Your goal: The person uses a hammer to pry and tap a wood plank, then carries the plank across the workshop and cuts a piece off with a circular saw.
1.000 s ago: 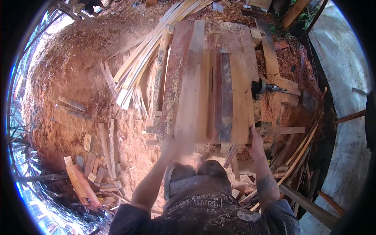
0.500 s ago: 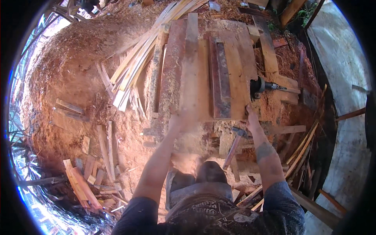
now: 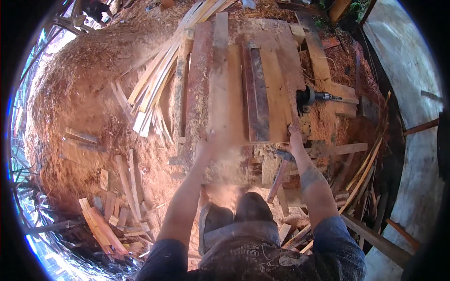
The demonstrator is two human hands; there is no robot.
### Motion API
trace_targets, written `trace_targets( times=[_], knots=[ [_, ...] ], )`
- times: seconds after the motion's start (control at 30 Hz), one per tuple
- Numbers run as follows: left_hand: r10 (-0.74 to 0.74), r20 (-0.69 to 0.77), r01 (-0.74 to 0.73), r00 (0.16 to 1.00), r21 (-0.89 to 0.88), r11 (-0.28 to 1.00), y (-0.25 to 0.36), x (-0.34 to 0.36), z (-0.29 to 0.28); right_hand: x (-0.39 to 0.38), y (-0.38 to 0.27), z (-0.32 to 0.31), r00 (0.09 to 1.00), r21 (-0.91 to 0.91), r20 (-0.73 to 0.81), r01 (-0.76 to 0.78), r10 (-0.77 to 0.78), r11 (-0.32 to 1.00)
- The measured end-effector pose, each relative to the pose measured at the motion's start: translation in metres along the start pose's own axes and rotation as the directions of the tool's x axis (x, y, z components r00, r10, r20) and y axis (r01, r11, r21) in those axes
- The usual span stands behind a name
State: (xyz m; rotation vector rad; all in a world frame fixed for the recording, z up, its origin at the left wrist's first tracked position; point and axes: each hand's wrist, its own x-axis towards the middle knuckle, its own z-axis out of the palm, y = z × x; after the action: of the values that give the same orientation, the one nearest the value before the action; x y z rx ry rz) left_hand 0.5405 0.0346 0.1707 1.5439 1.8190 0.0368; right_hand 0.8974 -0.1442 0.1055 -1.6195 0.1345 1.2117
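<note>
Pale wooden board [image 3: 277, 98] ahead of and between the hands [image 3: 205, 149] [image 3: 295, 139]

The person's left arm [image 3: 183, 192] reaches forward and slightly inward, passing well to the left of the hammer [image 3: 278, 180]; the left hand [image 3: 204, 149] is blurred, its finger pose unreadable. The right arm [image 3: 315, 182] extends forward on the hammer's right, slanting inward, and the right hand [image 3: 296, 140] points forward just beyond the hammer's head.
</note>
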Motion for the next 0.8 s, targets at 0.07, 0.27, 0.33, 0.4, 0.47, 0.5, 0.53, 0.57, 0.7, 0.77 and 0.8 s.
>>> trace_targets(
  times=[0.07, 0.27, 0.33, 0.4, 0.47, 0.5, 0.53, 0.57, 0.7, 0.77, 0.8],
  knots=[
    [-0.018, 0.115, 0.018, 0.993, 0.005, 1.000, -0.001, -0.007, -0.002, 0.003, 0.019, -0.004, 0.995, -0.037, -0.100, -0.029, 0.026, 0.999],
    [0.052, 0.116, -0.041, 0.992, -0.096, 0.995, -0.024, 0.006, 0.035, -0.018, 0.032, -0.058, 0.870, -0.970, 0.067, 0.171, -0.489, 0.173],
    [0.037, 0.205, -0.018, 0.978, -0.092, 0.996, -0.039, 0.017, 0.048, -0.066, 0.032, -0.067, 0.958, -0.946, -0.019, 0.075, -0.287, 0.315],
    [0.029, 0.281, -0.011, 0.959, -0.067, 0.998, -0.060, 0.032, 0.063, -0.117, 0.049, -0.061, 0.996, -0.987, 0.081, 0.085, -0.032, 0.138],
    [0.072, 0.057, -0.065, 0.996, -0.120, 0.991, -0.085, 0.050, 0.072, -0.145, 0.092, -0.044, 0.996, -0.975, 0.088, 0.086, 0.001, 0.205],
    [0.081, 0.075, -0.070, 0.994, -0.131, 0.989, -0.075, 0.049, 0.083, -0.151, 0.118, -0.051, 0.999, -0.977, 0.032, 0.025, 0.029, 0.210],
    [0.092, 0.075, -0.082, 0.993, -0.127, 0.989, -0.058, 0.043, 0.095, -0.144, 0.138, -0.064, 0.993, -0.981, -0.086, -0.099, 0.083, 0.168],
    [0.089, 0.063, -0.082, 0.994, -0.105, 0.991, -0.056, 0.036, 0.098, -0.144, 0.152, -0.065, 0.990, -0.979, -0.101, -0.115, 0.095, 0.166],
    [0.090, 0.113, -0.079, 0.989, -0.096, 0.992, -0.056, 0.018, 0.092, -0.141, 0.172, -0.054, 0.982, -0.915, -0.189, -0.171, -0.015, 0.366],
    [0.258, -0.032, -0.256, 0.966, 0.043, 0.966, -0.072, 0.027, 0.078, -0.139, 0.174, -0.040, 0.988, -0.916, -0.155, -0.142, -0.006, 0.376],
    [0.317, -0.063, -0.311, 0.946, 0.089, 0.946, -0.069, 0.026, 0.076, -0.136, 0.178, -0.043, 0.985, -0.915, -0.170, -0.141, -0.043, 0.377]
  ],
)
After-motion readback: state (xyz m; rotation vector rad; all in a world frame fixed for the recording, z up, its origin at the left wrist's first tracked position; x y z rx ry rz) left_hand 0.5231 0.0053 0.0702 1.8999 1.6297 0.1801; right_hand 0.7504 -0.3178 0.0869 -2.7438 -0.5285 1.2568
